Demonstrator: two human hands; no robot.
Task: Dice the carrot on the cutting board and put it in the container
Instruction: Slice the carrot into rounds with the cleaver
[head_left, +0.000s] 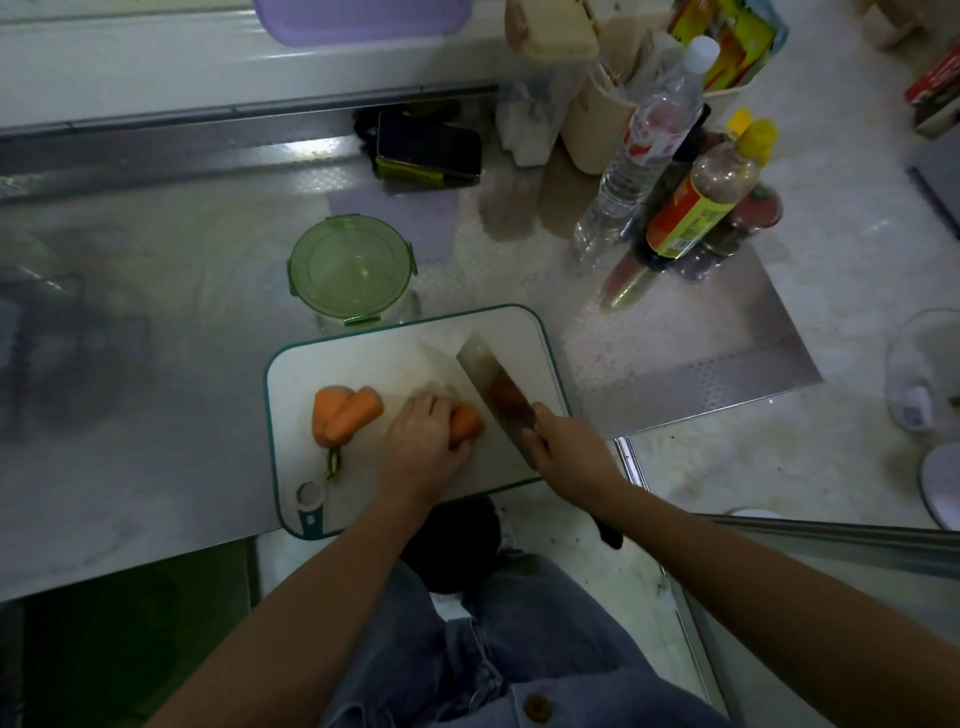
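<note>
A white cutting board (363, 364) with a teal rim lies on the steel counter. My left hand (423, 441) grips a short carrot piece (466, 423) near the board's middle. Just right of that piece stands the blade of a cleaver (493, 387), its handle held in my right hand (569, 457). Two larger carrot chunks (343, 413) lie together on the left of the board, with a small green stem end (332, 462) below them. A round container with a green clip lid (350, 270), closed, stands just behind the board.
Bottles (649, 145) and sauce jars (706, 202) crowd the counter at the back right. A dark phone (428, 145) lies behind the container. The counter's front edge runs just below the board, which overhangs it. A purple basin (358, 18) sits at the far back.
</note>
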